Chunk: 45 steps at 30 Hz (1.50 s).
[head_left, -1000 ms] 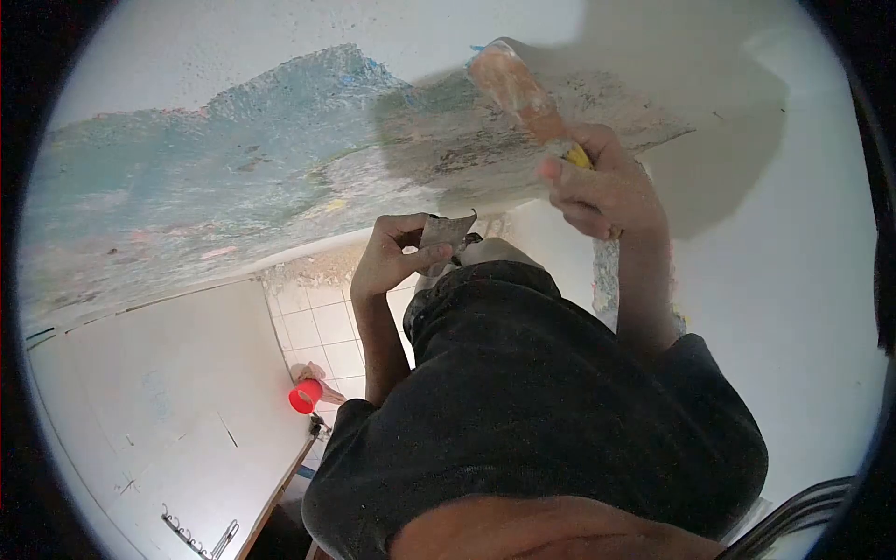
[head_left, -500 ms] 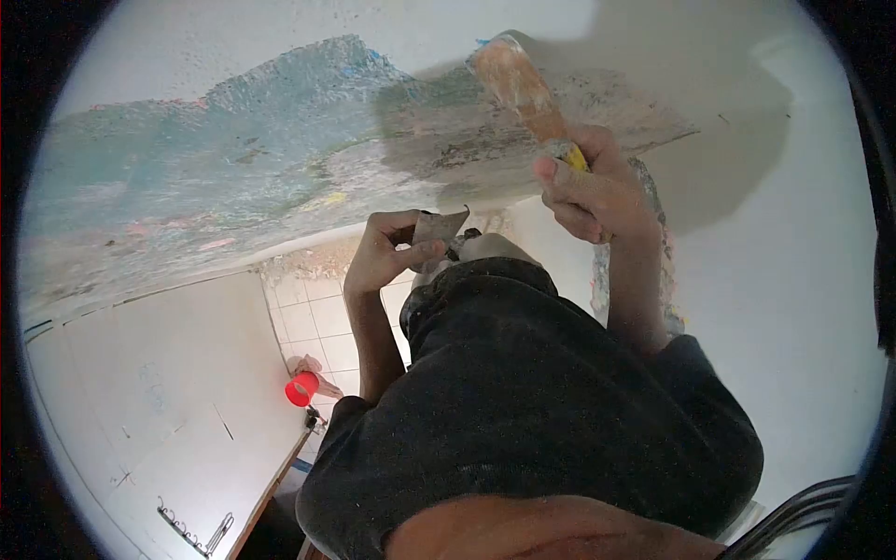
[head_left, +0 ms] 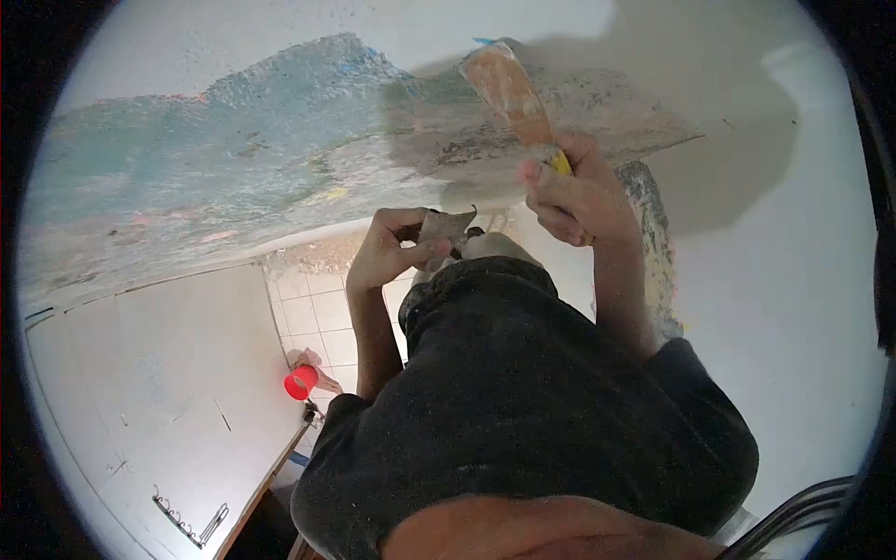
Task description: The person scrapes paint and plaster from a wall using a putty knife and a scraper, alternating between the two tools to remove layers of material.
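My right hand is wrapped round the yellow handle of a scraper whose wide, smeared blade points up and left, by the upper edge of a rough patch on the wall. Whether the blade touches the wall I cannot tell. The patch shows blue-green and grey layers bordered by white paint. Lower down, in front of my body, my left hand pinches a small greyish flat piece with a pointed corner.
A red bucket stands on the white tiled floor at the lower left. Debris lies along the wall's foot. Metal hooks hang on the left wall. Black cables are at the lower right. Another rough strip runs behind my right arm.
My right hand and the scraper have shifted slightly left, with the blade a little lower. My left hand still holds the flat piece, almost unmoved.
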### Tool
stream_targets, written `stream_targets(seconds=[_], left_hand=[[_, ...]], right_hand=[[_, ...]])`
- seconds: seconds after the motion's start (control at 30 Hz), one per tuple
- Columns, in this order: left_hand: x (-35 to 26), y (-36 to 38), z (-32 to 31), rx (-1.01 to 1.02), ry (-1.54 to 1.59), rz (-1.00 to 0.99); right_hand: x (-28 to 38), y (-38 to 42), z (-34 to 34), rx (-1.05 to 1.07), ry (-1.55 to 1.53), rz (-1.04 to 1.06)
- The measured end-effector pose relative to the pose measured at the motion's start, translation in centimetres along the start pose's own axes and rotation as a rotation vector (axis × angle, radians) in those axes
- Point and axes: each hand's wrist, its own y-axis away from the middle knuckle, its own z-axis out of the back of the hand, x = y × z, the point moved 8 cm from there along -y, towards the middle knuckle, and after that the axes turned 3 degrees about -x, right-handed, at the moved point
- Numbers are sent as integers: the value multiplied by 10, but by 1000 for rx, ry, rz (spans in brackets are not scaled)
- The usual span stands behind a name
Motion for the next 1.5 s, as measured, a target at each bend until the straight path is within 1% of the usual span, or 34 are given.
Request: stream_targets(seconds=[0.03,0.07,0.13,0.17,0.27,0.37,0.47,0.5,0.57,0.67,0.77,0.87,1.0,1.07,1.13,1.2,1.23,1.27,1.37,1.47,1.5], left_hand=[[0,-2,3,-9,-13,21],[-1,1,3,-14,12,-8],[0,1,3,-32,67,-85],[1,1,4,-29,40,-104],[-8,2,1,-42,-25,-71],[1,4,1,-24,81,-73],[-1,2,0,-16,-14,-81],[-2,3,-1,4,-16,-32],[-14,5,1,-10,-20,-78],[-7,4,5,-23,-23,-100],[-4,10,-1,-4,6,-74],[-5,7,0,-9,13,-99],[3,12,-1,3,11,-21],[-2,14,1,-18,-10,6],[-5,11,6,-19,0,-5],[0,11,7,-22,-8,15],[3,9,7,10,-27,40],[3,12,4,14,-21,27],[-8,11,4,7,-36,-42],[-2,8,4,10,-30,-36],[-2,8,3,-5,-12,-72]], right_hand=[[0,0,7,-17,22,33],[1,3,9,-36,41,57],[5,0,3,-20,-8,40],[3,2,-1,-17,-37,19],[-9,-9,-3,33,-63,27],[-10,0,3,39,-205,53],[-10,-9,-16,25,-163,26],[-15,-7,-11,13,-145,10],[-18,-6,0,0,-107,-5],[-5,-6,-12,28,-113,51],[-20,-12,-6,-7,-94,59],[-17,-6,-3,44,-194,34],[-18,-11,-15,-7,-160,2],[-25,-10,-10,28,-227,21],[-24,-12,-11,35,-224,55],[-28,-11,-10,15,-219,67],[-31,-12,-9,-5,-214,70],[-34,-9,-9,-29,-219,70],[-26,-8,-11,67,-267,73],[-20,-22,-20,78,-117,76],[-22,-19,-18,69,-136,75]])
